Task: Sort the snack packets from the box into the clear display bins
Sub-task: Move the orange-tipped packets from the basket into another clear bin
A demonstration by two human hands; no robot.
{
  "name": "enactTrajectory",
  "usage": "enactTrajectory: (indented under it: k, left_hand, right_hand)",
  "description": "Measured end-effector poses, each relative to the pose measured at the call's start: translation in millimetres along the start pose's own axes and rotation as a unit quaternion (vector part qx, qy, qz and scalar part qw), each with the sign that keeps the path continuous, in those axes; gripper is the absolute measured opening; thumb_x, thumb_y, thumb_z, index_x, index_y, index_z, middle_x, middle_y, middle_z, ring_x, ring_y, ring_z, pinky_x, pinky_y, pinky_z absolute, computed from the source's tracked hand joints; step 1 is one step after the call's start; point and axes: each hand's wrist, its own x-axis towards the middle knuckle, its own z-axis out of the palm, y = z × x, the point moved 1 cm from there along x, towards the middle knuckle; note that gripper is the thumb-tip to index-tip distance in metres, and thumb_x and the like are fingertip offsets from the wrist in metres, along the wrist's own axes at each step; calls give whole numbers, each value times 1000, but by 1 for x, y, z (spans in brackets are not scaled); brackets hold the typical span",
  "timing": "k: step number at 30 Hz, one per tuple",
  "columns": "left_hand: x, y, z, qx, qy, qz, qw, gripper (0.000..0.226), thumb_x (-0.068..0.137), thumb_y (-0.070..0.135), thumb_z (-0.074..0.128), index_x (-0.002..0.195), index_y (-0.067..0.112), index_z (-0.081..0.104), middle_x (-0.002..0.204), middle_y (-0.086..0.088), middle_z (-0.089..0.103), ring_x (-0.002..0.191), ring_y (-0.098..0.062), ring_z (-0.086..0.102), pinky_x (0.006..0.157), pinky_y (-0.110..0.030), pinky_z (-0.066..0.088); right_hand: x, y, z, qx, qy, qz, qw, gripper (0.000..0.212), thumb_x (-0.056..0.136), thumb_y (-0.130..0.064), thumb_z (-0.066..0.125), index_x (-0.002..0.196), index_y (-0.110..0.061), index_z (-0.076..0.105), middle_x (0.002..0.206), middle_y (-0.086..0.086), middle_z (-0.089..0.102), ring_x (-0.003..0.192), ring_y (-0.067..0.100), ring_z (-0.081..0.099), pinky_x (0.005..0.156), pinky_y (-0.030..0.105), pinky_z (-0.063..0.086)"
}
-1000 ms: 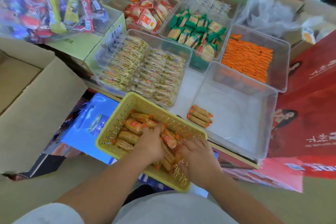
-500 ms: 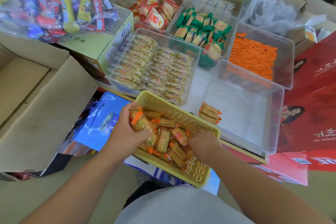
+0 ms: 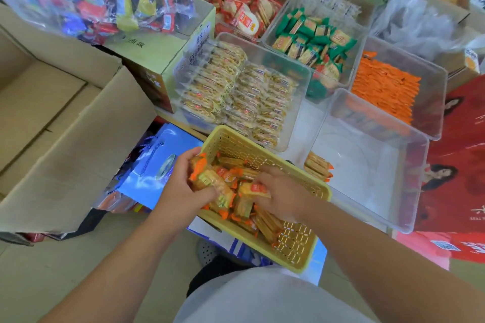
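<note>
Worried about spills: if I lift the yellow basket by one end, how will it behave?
Probably stiff: the yellow basket looks like rigid lattice plastic. Likely light, being mostly holes. Loose packets inside would probably slide downhill.

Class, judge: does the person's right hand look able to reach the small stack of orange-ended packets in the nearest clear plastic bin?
Probably yes: the right hand is in the yellow plastic basket beside the open-topped bin, and only the basket's low rim separates it from the stack.

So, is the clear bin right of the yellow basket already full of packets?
No, the clear bin holds only one small stack of packets in a corner.
</note>
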Motion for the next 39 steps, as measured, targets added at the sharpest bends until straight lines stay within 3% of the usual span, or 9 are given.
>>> enactTrajectory:
  k: [6,10,18,21,25,28,33,36,39]
  left_hand:
    - [-3,-1,-3,13,1,16,1000,82,57,35,79,128,60,47,106,24,67,87,-20,74,76,-41,63]
    - [-4,4,-1,11,4,18,1000,79,57,39,80,126,60,47,104,25,66,92,-28,72,81,-48,63]
    - [-11,5,6,-39,20,3,999,82,57,32,80,127,61,48,102,23,69,90,-17,74,75,-36,63]
    - [-14,5,20,-62,5,-15,998,80,64,20,74,126,64,49,99,20,72,79,-13,74,66,-30,61]
    - [-14,12,58,-89,-22,-36,995,79,62,15,69,123,63,54,97,21,75,65,-11,69,57,-23,54]
    - [-13,16,90,-121,-54,-57,989,76,55,22,76,120,59,59,103,1,78,87,-21,76,71,-38,62]
    - [-12,17,140,-131,-38,-53,989,73,55,35,86,121,55,60,114,1,77,102,-22,76,80,-40,62]
    - [-15,19,167,-126,-1,-45,991,72,57,48,90,123,53,60,120,2,75,109,-21,73,93,-48,59]
    - [-20,24,196,-122,52,-33,991,71,55,56,90,120,50,63,120,1,75,110,-22,73,93,-49,59]
  right_hand:
    - [35,-8,22,-134,-95,18,986,54,97,-61,48,147,-39,44,169,6,5,154,33,10,122,53,16]
    - [37,-10,25,-108,-44,8,993,49,100,-54,47,144,-32,46,149,10,33,136,34,39,114,50,30]
    - [-2,-18,-5,155,94,-25,983,38,100,-51,52,133,-33,57,116,-8,55,100,6,54,87,25,41]
    - [-35,-24,-21,367,126,12,922,30,90,-64,51,112,-49,63,102,-23,67,93,-4,62,80,21,46]
    - [-68,-20,-23,558,119,41,820,36,84,-65,59,115,-47,65,112,-12,73,104,11,71,93,44,58]
    - [-83,-13,-24,593,120,38,795,54,83,-65,64,133,-50,51,120,-8,72,111,17,70,93,44,58]
    - [-95,15,-23,602,86,34,793,71,86,-44,72,149,-42,39,125,-29,65,115,-2,63,90,25,56]
    - [-102,39,-28,614,43,24,788,71,80,-63,72,145,-48,46,128,-24,66,118,2,63,90,25,56]
    - [-109,65,-30,597,10,24,802,62,81,-88,44,135,-58,52,129,-16,67,120,24,65,98,56,53]
